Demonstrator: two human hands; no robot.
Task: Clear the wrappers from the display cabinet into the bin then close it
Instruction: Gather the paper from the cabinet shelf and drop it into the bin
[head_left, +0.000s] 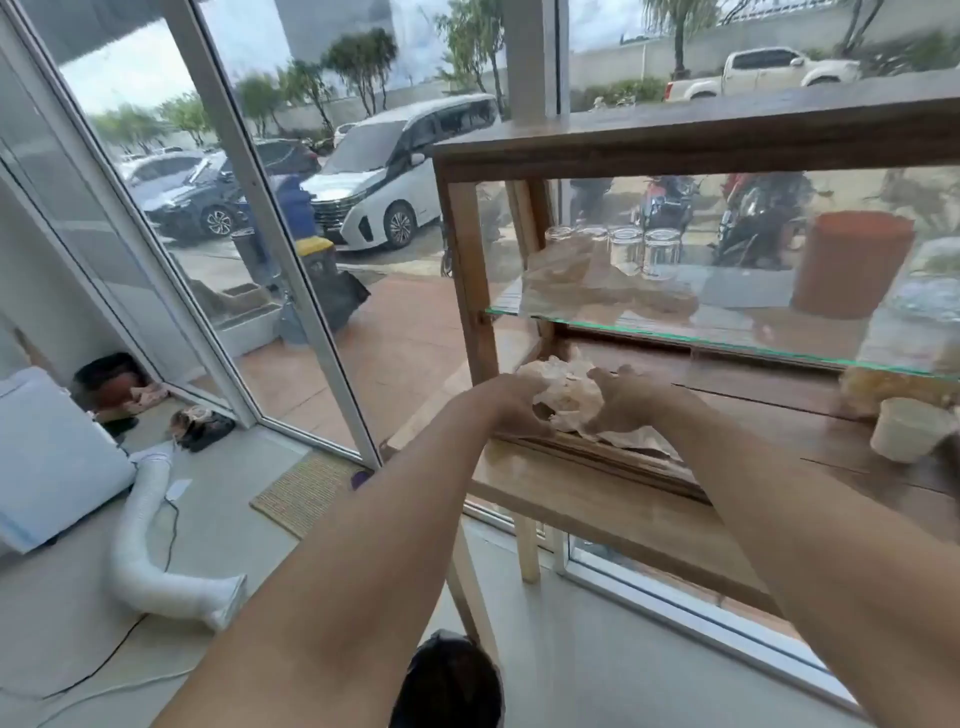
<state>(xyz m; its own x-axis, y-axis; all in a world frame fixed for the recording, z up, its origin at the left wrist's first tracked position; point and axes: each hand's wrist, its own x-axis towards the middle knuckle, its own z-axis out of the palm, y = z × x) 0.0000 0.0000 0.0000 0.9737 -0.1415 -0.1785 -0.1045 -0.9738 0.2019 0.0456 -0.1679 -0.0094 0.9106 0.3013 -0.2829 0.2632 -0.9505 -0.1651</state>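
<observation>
A wooden display cabinet (696, 140) with glass panes stands on a wooden table. On its bottom shelf lies a crumpled pale paper wrapper (566, 389). My left hand (511, 402) grips the wrapper's left side and my right hand (631, 397) grips its right side. More brown paper (631, 444) lies flat beneath, over the cabinet's front sill. Another crumpled brown wrapper (582, 280) rests on the glass shelf (727, 340) above. A dark round bin (447, 680) sits on the floor right below my arms.
Clear jars (644, 249) and a terracotta pot (852, 265) stand on the glass shelf. A white cup (909, 428) sits on the bottom shelf at right. A white appliance (47, 457) with a hose (150, 540) is on the floor at left, near a mat (306, 491).
</observation>
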